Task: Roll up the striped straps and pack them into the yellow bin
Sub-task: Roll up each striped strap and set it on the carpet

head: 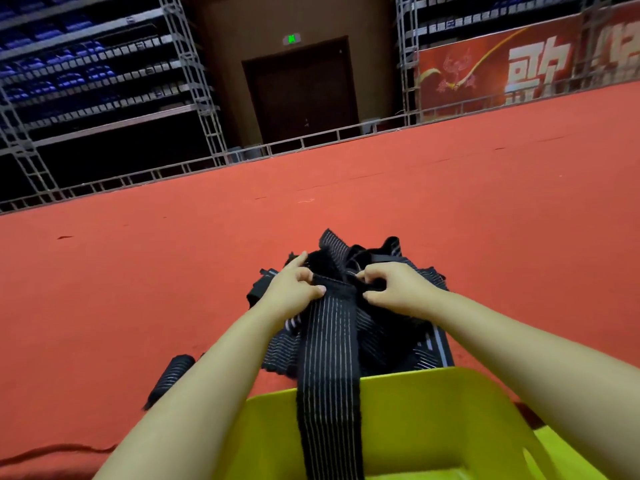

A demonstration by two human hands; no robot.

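A long black strap with thin white stripes [330, 368] runs from my hands down over the near rim of the yellow bin [415, 427]. My left hand [294, 284] pinches its upper left edge with thumb and curled fingers. My right hand [391, 285] grips the upper right edge, fingers curled into the fabric. Behind and under the hands lies a heap of tangled striped straps [398, 330] on the red carpet. A rolled strap [169, 379] lies on the carpet left of my left forearm.
The red carpet [138, 271] spreads wide on all sides. A metal truss rail [242, 154] borders its far edge, with a dark door [301, 91], seating racks [86, 71] and a red banner [519, 67] beyond.
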